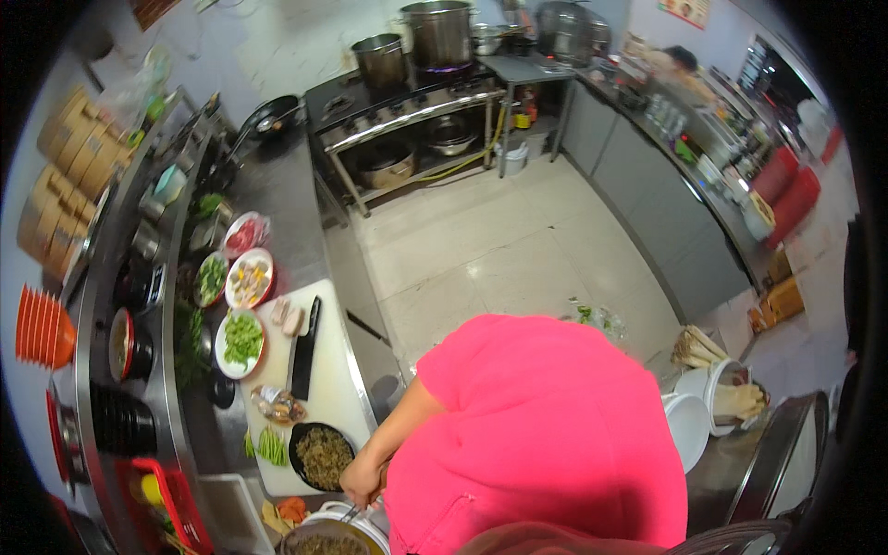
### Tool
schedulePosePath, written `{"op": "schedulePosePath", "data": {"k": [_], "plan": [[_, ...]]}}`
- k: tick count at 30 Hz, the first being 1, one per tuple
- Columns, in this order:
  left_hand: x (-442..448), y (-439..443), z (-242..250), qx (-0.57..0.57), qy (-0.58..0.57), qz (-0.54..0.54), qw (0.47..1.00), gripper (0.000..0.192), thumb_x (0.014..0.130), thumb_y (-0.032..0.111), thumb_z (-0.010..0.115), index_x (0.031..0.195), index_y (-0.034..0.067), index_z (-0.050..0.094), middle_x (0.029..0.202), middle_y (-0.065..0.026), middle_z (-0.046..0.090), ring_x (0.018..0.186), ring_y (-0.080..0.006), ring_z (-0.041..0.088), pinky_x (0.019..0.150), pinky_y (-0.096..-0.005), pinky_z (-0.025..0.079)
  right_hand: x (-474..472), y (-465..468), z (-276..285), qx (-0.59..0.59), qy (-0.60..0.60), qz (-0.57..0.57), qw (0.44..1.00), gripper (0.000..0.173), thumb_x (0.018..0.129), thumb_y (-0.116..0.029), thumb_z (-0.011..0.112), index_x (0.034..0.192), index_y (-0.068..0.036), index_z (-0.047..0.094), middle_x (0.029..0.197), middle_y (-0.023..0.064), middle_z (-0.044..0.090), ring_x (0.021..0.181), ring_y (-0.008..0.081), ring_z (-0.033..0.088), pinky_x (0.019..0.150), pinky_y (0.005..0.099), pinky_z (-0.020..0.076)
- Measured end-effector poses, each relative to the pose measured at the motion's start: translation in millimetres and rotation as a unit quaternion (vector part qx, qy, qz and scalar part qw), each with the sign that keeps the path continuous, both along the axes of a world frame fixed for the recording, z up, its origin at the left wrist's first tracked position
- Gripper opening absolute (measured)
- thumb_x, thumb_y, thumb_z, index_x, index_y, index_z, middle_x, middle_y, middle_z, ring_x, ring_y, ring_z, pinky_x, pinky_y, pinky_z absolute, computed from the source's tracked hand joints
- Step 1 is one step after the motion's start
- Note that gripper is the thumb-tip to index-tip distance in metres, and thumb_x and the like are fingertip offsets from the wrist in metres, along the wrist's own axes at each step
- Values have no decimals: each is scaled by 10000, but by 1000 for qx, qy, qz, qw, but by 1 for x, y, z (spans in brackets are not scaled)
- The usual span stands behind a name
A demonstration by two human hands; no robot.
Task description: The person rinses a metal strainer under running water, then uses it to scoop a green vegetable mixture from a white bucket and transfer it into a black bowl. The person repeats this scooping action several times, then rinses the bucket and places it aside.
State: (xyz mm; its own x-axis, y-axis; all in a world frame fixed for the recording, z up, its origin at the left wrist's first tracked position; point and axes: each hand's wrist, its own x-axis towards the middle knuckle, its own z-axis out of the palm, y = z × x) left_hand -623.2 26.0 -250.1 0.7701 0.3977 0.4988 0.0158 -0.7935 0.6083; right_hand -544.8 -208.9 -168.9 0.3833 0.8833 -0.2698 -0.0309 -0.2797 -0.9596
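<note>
At the near edge of a white cutting board [331, 374], my right hand [362, 479] is closed around a thin metal handle [351, 515]. The handle reaches toward a round vessel [326, 544] at the bottom rim of the picture, which holds a dark chopped mixture. Touching or very near that hand is a black bowl [321, 456] of brownish chopped food on the board. Cut green stalks [271, 446], a bagged food packet [278, 404], a black cleaver-like knife [304, 357] and pale meat pieces [288, 318] lie farther along. My left hand is out of view.
Plates of chopped greens [242, 338] and mixed pieces [250, 279] line the steel counter [283, 194]. A large stockpot [438, 35] stands over a flame. White buckets [687, 430] are at right. Another person [676, 69] is across the far counter. A plastic bag with greens [598, 319] lies on the floor.
</note>
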Motion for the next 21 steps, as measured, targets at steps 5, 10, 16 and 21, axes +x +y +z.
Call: {"op": "schedulePosePath", "data": {"k": [5,10,16,21], "plan": [[18,-10,-3,77,84,-42,993,319,990,236,405,1075,1,604,1031,-214,605,906,-354,600,768,-437,507,-1,3,-8,28,85,-17,996,251,886,-217,630,944,8,725,827,86,732,599,155,610,545,313,485],[23,-9,-3,114,111,-53,986,317,978,251,422,1024,4,615,979,-217,611,865,-366,602,741,-448,503,-6,-8,1,12,-8,-3,1000,223,876,-185,647,931,14,731,823,92,728,650,152,629,573,309,480],[9,16,1,137,138,-20,981,321,963,269,442,962,7,628,917,-220,618,816,-381,604,710,-462,498,3,-3,43,62,83,24,994,279,915,-235,612,813,19,664,714,90,666,462,167,555,396,344,461],[-14,33,6,150,161,34,975,330,950,284,459,911,9,638,865,-222,623,774,-393,606,683,-473,495,7,-12,45,6,155,22,988,230,904,-220,625,897,6,670,798,122,674,458,186,534,418,338,456]]}}
